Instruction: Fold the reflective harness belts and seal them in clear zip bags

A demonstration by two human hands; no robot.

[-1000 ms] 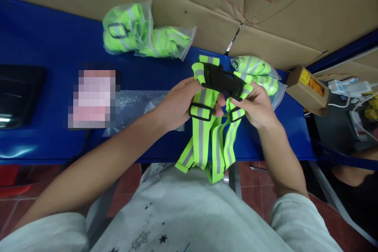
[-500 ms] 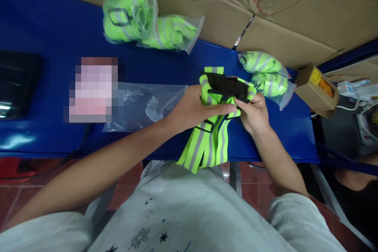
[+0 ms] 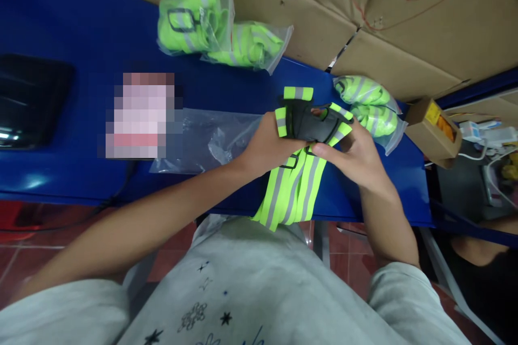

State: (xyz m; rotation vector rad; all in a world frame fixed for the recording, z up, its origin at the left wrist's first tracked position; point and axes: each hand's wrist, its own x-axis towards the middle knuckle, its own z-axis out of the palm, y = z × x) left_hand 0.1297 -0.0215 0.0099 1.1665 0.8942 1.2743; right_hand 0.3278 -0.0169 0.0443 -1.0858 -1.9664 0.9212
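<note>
Between my hands is a neon-yellow reflective strap (image 3: 293,194) with a grey stripe, its lengths hanging over the table's front edge. A black plastic buckle (image 3: 309,125) sits at its top, facing up. My left hand (image 3: 269,145) is closed round the strap and the buckle's left side. My right hand (image 3: 354,153) grips the right side, its thumb lying under the buckle and its fingers mostly hidden behind. A black slider (image 3: 290,161) shows on the strap below my left hand. Left of that hand a clear plastic bag (image 3: 198,143) lies flat on the blue table (image 3: 101,54).
Bagged neon straps (image 3: 194,21) lie at the back, with more bagged straps (image 3: 374,118) to the right. A small cardboard box (image 3: 433,129) holds something orange. A black device (image 3: 32,102) is far left, near a pixelated patch. Another person's arm (image 3: 477,248) shows at right.
The buckle has turned so its broad face shows more. My left thumb has gone from the front of the strap, and my right thumb now reaches left beneath the buckle. The view has shifted slightly.
</note>
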